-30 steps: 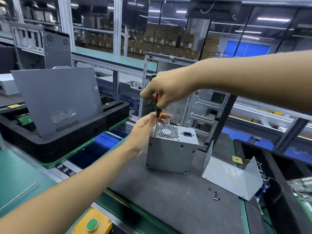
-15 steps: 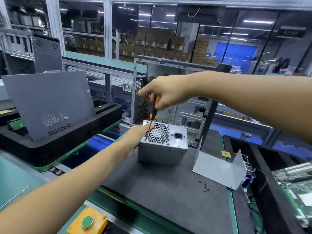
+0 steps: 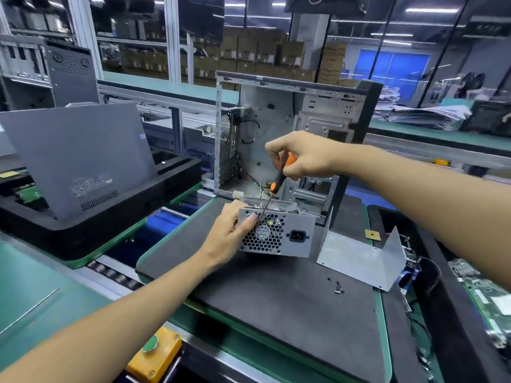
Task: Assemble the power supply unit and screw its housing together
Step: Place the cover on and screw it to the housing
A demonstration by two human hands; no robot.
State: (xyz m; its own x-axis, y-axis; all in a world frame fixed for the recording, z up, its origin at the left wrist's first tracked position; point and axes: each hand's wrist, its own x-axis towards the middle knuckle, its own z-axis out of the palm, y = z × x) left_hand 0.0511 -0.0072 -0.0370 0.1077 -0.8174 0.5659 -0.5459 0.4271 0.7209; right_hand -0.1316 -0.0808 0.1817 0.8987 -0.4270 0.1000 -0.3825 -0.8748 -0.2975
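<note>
Near edge first: yellow button box w/ green button sits at the front left, untouched. On the dark mat of the table, loose screws lie near right, well apart from both hands, so prob. more fastening left to do. Mid-mat is the power supply unit. 1 s ago it stood upright w/ the fan grille facing up; now it's tipped so the grille & power socket face the person, and the far top edge shows open w/ wires visible behind. I read that as one screw spot done or checked and the box being turned to reach another. Left hand grips the PSU's left side, thumb pressed on the grille face, fingers wrapped round the far side. Right hand is above & slightly far of the PSU, fingers clamped round the orange-black screwdriver; shaft slants down-left, tip at the upper left corner of the grille by the left thumb. Can't tell if it's seated in a screw. Bent metal cover stands just right of the PSU, not yet fitted. Farther back, open PC case; far left, grey side panel leans in a black foam tray.
</note>
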